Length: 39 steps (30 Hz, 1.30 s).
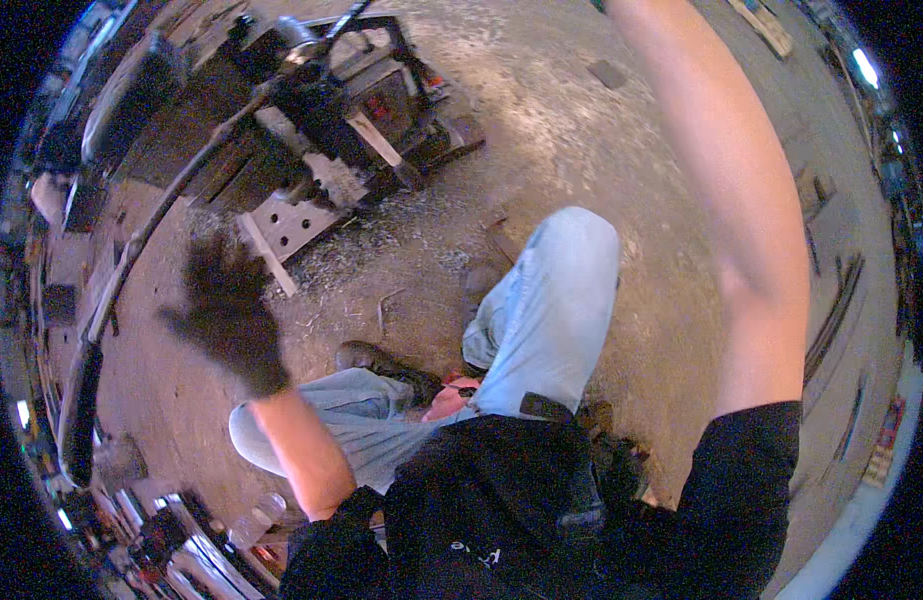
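My left hand (pixel 225 312) wears a dark work glove and hangs in the air over the dusty floor, fingers spread and blurred, holding nothing. It is a short way in front of a pale perforated metal bracket (pixel 290 224) and a dark machine (pixel 327 110) on the ground. My right arm (pixel 747 200) reaches straight up past the top edge, so my right hand is out of view. My legs in light blue jeans (pixel 542 310) are bent below me, with a dark shoe (pixel 367 357) on the floor.
A long dark curved bar or hose (pixel 132 255) runs down the left side. Metal parts and clutter (pixel 172 540) lie at the lower left, with a clear plastic bottle (pixel 257 517). Metal strips (pixel 832 310) lie at the right. Shavings cover the floor by the machine.
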Tool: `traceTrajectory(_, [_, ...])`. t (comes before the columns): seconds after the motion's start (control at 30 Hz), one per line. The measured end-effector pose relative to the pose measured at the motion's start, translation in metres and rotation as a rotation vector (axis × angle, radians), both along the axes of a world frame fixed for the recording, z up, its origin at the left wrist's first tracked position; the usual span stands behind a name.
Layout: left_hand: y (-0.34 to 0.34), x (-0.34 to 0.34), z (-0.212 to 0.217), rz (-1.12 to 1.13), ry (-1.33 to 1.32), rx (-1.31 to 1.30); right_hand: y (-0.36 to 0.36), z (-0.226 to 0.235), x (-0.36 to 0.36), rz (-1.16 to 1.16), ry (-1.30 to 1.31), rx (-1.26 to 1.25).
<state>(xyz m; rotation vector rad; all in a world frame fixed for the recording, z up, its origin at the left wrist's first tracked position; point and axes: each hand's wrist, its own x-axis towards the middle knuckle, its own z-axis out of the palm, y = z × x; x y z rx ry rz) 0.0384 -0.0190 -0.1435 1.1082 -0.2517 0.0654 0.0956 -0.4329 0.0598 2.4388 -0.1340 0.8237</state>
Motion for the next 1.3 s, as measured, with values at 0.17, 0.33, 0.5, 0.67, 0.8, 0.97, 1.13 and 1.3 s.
traceTrajectory(0.17, [-0.006,-0.033,0.095,-0.308,-0.283,-0.327,0.020,0.035,-0.038,0.138,0.132,0.050])
traceTrajectory(0.33, [0.034,-0.063,0.084,-0.299,-0.355,-0.356,-0.025,-0.053,-0.095,0.599,-0.322,0.286])
traceTrajectory(0.5, [0.051,-0.073,0.085,-0.265,-0.452,-0.337,-0.144,-0.237,-0.206,-0.017,0.097,0.717])
traceTrajectory(0.67, [0.059,-0.078,0.087,-0.001,-0.438,-0.137,-0.145,-0.436,-0.395,-0.378,0.612,1.142])
traceTrajectory(0.8, [0.053,-0.077,0.093,0.101,-0.427,0.013,-0.052,-0.465,-0.386,-0.131,0.440,1.701])
traceTrajectory(0.97, [0.054,-0.078,0.092,0.176,-0.396,0.108,-0.029,-0.474,-0.362,-0.437,0.463,1.730])
traceTrajectory(1.13, [0.047,-0.075,0.090,0.161,-0.390,0.138,-0.045,-0.468,-0.347,-0.523,0.246,1.716])
traceTrajectory(1.3, [0.058,-0.076,0.084,0.172,-0.416,0.132,-0.104,-0.428,-0.294,-0.399,-0.286,1.662])
